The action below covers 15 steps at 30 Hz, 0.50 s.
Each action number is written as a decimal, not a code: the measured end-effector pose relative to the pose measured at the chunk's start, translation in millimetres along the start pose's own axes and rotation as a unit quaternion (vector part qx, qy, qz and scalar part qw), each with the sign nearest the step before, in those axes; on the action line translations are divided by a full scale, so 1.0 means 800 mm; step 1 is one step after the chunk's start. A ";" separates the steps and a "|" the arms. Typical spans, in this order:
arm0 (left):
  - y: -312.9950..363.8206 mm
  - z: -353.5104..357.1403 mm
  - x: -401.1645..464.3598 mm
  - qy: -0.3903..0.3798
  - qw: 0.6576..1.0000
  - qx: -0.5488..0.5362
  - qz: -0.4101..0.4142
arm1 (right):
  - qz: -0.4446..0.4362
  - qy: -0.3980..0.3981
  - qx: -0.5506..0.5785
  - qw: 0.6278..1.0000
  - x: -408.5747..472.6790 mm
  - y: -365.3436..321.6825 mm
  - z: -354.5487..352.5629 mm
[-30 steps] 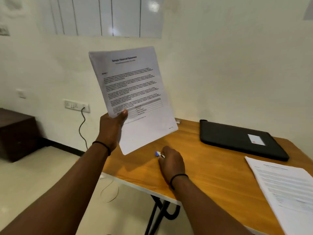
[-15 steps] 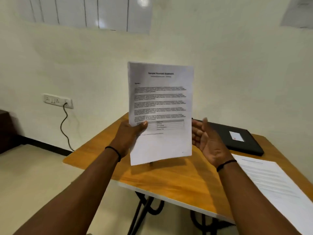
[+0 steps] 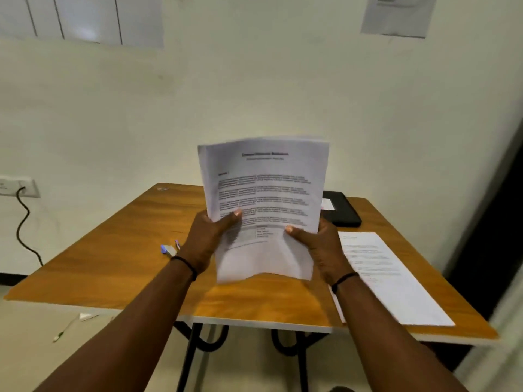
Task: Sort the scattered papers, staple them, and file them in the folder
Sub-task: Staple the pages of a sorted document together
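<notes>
A printed sheaf of papers (image 3: pixel 263 199) is gripped upright above the table (image 3: pixel 119 250) by both hands: left hand (image 3: pixel 208 240) and right hand (image 3: pixel 322 248) each pinch a lower side (thumbs on the front). A stapler (image 3: pixel 169 249) lies near the left edge, a black folder (image 3: pixel 341 207) at the far right corner, further papers (image 3: pixel 393 281) along the right edge.

This looks like a plain office room. A wood-topped table (image 3: pixel 119 250) on black metal legs stands against a bare off-white wall (image 3: pixel 283 89), and on it lie printed papers (image 3: pixel 393 278), a black folder (image 3: pixel 343 207) and a small stapler (image 3: pixel 169 249). A notice sheet (image 3: pixel 399 14) and a pale board (image 3: pixel 85 18) hang on the wall, and a cable runs from a wall socket (image 3: pixel 17 187) at the left.
</notes>
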<state>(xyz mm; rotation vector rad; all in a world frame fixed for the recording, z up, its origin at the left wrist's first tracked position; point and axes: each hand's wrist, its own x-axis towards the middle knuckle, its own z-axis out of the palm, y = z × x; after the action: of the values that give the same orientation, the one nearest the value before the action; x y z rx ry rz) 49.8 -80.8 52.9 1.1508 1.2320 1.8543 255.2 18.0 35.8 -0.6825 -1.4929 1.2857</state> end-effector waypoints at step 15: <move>-0.045 0.019 -0.018 0.032 0.998 0.026 -0.056 | 0.002 0.066 0.008 0.998 -0.017 0.037 -0.005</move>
<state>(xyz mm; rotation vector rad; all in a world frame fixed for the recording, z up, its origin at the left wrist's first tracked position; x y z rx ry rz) 70.7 -73.5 17.4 1.0342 1.3612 1.7967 257.8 15.5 3.0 -0.7467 -1.3735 1.2312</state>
